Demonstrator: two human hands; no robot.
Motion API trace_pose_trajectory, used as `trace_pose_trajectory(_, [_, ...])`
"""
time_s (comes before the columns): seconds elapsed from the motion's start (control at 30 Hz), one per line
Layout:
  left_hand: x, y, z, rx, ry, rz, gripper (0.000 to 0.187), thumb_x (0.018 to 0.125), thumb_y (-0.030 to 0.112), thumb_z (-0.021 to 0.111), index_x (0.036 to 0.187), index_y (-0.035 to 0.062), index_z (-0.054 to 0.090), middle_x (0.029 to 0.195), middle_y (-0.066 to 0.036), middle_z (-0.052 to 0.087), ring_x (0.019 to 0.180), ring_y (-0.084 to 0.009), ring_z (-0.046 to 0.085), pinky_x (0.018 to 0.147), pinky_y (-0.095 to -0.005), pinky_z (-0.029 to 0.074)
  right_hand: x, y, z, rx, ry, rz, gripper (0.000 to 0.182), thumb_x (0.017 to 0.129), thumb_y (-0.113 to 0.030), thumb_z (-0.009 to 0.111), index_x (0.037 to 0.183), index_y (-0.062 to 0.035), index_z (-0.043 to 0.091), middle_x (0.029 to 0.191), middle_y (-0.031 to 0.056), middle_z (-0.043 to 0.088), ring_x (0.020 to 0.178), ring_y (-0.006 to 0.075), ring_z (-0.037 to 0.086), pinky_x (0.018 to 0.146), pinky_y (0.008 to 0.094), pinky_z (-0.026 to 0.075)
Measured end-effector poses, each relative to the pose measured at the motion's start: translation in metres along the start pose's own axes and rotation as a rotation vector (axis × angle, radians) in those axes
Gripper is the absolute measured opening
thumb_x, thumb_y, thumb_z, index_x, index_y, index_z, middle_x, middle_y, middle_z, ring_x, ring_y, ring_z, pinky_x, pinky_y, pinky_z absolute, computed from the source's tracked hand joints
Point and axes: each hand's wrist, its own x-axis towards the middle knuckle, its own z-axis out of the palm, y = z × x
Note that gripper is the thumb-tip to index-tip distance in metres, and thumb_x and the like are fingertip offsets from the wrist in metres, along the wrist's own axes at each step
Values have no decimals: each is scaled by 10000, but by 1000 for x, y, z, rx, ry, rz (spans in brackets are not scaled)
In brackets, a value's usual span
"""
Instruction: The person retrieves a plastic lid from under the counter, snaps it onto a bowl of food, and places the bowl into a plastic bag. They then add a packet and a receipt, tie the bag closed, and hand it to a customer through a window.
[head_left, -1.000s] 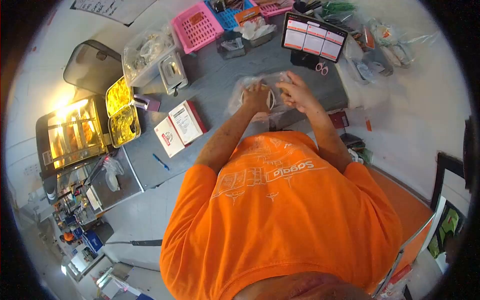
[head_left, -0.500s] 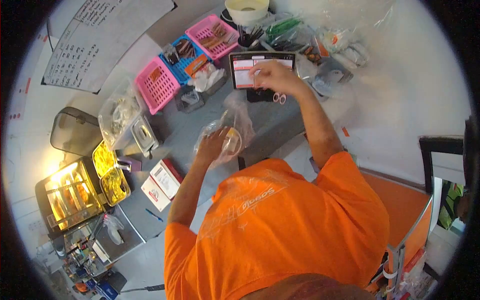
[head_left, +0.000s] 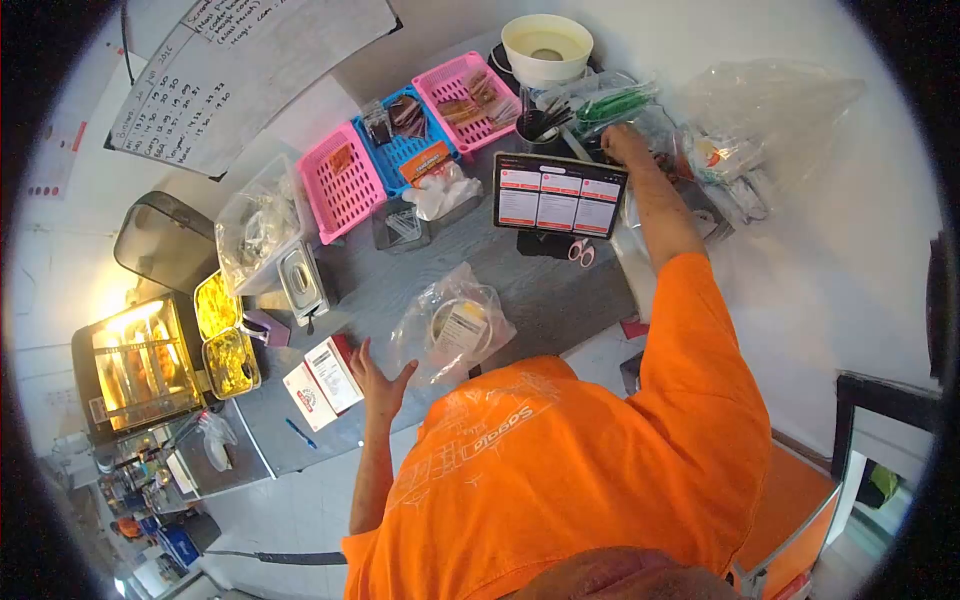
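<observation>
My left hand is open, fingers spread and thumb out, over the front of the grey table. It holds nothing. To its right lies a clear plastic bag with a round labelled container inside. Just left of that hand is a red and white box with a printed label. Behind the tablet, my right hand reaches into a pile of plastic packets, close to a bundle of green items. Its fingers are curled downward, and what they grip is hidden.
Pink baskets and a blue basket hold small packets at the back. A white bucket, a black cup of utensils and pink scissors surround the tablet. A lit food warmer stands at left.
My left hand has let go of the bagged container and moved left, fingers spreading. My right hand has gone from in front of the tablet screen to the packets behind it.
</observation>
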Motion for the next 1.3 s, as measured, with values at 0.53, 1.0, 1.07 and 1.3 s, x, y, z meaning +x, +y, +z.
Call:
trace_pose_trajectory(0.53, [-20, 27, -18, -987, 5, -550, 273, 941, 205, 627, 1172, 88, 540, 947, -20, 585, 806, -101, 562, 638, -271, 509, -308, -272, -69, 1079, -110, -1032, 154, 885, -154, 639, 966, -42, 707, 955, 90, 693, 919, 233, 651, 831, 334, 500])
trace_pose_trajectory(1.0, [-35, 37, -65, -800, 173, 108, 219, 852, -37, 664, 1037, -2, 553, 805, -35, 583, 672, -105, 596, 592, -229, 514, -387, -337, -55, -166, 669, -612, 438, 811, -306, 711, 1229, -208, 622, 1248, 102, 590, 1144, 307, 549, 947, 451, 445])
trace_pose_trajectory(1.07, [-18, 43, -66, -809, 140, 100, 172, 846, -53, 655, 986, -6, 567, 789, -33, 600, 688, -105, 605, 611, -233, 509, -344, -301, -20, 66, 266, -326, 363, 807, -262, 724, 1145, -161, 639, 1069, 102, 641, 1007, 278, 610, 872, 420, 477])
trace_pose_trajectory(1.3, [29, 73, -90, -534, 204, 469, 170, 751, -68, 655, 900, 10, 633, 781, -89, 634, 640, -176, 623, 624, -270, 496, -324, -299, -34, 888, 121, -461, 142, 802, -96, 681, 885, -48, 577, 738, 51, 634, 717, 121, 624, 651, 243, 479])
